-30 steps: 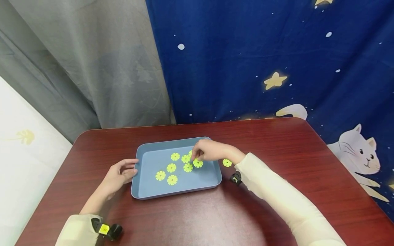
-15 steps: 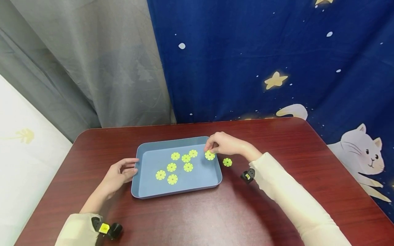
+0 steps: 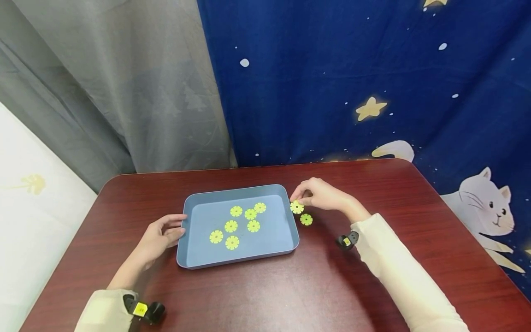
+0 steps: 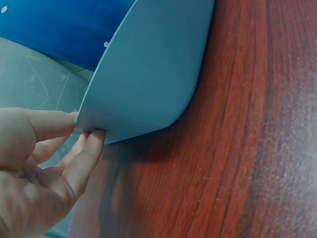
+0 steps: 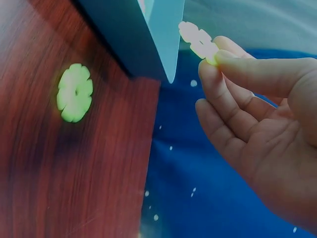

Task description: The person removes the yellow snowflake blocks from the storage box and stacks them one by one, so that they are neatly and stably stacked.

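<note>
My right hand (image 3: pixel 321 193) pinches a yellow-green notched flower disc (image 3: pixel 297 207) between thumb and fingertips, just outside the tray's right wall. In the right wrist view the held disc (image 5: pixel 198 40) stands tilted, raised off the table. Another disc (image 3: pixel 306 219) lies flat on the table close to it. Inside the shallow blue-grey tray (image 3: pixel 274 244), several matching discs (image 3: pixel 231 226) lie spread out. At the tray's left side, my left hand (image 3: pixel 159 236) touches the wall with extended fingers. The left wrist view shows its fingertips (image 4: pixel 98 134) against the tray's outer wall (image 4: pixel 148 74).
The dark red wooden table (image 3: pixel 249 295) extends around the tray. Behind it hang a grey curtain (image 3: pixel 166 92) and a blue star-patterned curtain (image 3: pixel 311 83). A black wrist camera (image 3: pixel 154 312) sits at the left sleeve.
My right hand has lifted one disc from the tray's right part and carried it rightward past the rim. The left hand and the tray stay put.
</note>
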The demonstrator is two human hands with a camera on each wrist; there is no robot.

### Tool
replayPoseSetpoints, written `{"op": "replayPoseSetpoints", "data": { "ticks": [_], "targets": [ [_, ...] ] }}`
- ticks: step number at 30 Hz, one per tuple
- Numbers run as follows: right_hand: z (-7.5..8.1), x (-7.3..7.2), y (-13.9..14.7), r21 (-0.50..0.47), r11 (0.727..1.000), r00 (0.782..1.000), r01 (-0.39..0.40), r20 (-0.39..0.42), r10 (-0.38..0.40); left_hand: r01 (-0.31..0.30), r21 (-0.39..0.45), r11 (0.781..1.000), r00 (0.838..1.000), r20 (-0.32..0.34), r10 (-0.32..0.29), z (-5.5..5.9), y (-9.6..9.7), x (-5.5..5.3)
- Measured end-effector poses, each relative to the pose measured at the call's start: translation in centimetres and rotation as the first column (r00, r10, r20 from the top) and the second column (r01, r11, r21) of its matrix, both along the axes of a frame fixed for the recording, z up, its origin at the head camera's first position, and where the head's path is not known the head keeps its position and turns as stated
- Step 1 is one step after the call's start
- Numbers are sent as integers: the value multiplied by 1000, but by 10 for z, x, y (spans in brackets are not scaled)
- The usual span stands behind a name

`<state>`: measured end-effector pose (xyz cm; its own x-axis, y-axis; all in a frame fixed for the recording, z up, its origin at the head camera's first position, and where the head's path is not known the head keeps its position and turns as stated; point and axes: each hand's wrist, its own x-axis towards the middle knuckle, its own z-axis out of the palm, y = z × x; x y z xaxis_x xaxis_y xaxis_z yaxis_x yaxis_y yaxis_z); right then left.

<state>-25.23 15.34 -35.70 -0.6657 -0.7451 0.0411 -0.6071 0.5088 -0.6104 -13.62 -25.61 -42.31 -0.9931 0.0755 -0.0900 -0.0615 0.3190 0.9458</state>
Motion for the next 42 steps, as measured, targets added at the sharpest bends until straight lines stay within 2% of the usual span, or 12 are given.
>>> {"op": "replayPoseSetpoints", "data": {
  "ticks": [11, 27, 30, 37, 40, 42],
  "targets": [
    [-20, 0, 21, -31, 994, 992, 103, 73, -100, -3, -18, 1000, 1000, -3, 2, 0, 1, 0],
    [-55, 4, 34, -137, 965, 956, 224, 223, -190, -4, -10, 1000, 1000, 1, 4, 0, 0, 1],
    [-55, 7, 33, -150, 961, 951, 234, 240, -195, -4, -11, 1000, 1000, 3, 4, 0, 0, 1],
    [-34, 23, 24, -152, 961, 951, 230, 244, -189, 0, -3, 1000, 1000, 3, 0, 1, 0, 0],
    [-34, 24, 23, -148, 961, 948, 235, 251, -194, 2, 1, 1000, 1000, 3, -2, 0, 0, -1],
    [-41, 20, 25, -144, 960, 947, 239, 253, -198, 4, 4, 1000, 1000, 2, -4, 0, 0, -1]
  ]
}}
